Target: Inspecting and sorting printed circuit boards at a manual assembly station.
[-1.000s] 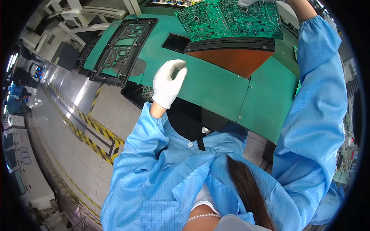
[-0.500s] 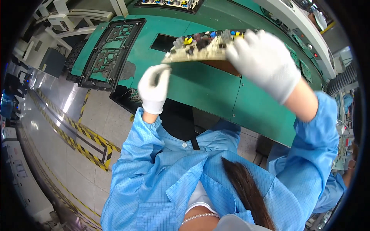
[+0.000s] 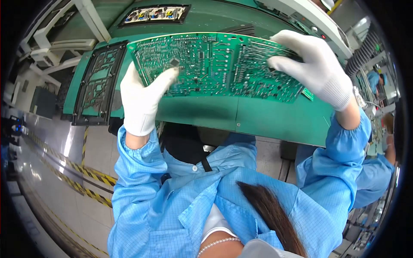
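A long green circuit board point(image 3: 215, 64) is held up in front of me above the green bench, its solder side facing me and dotted with silvery joints and a small dark square chip. Gloved in white, my left hand point(image 3: 144, 96) grips the board's left end, thumb across the face and fingers behind. My right hand point(image 3: 316, 66), also in a white glove, grasps the right end with its thumb on the face. The components on the board's other side are hidden.
A black slotted frame point(image 3: 97, 84) lies on the bench point(image 3: 275, 122) at the left. Farther back sits another black frame point(image 3: 155, 15) with component-filled boards. Pale machine housing point(image 3: 309, 28) runs along the far right, and a co-worker's blue sleeve point(image 3: 370, 176) shows at the right.
The board has turned from nearly edge-on, component side up, to show its green solder side. My left hand, formerly at its lower left corner, now grips its left end.
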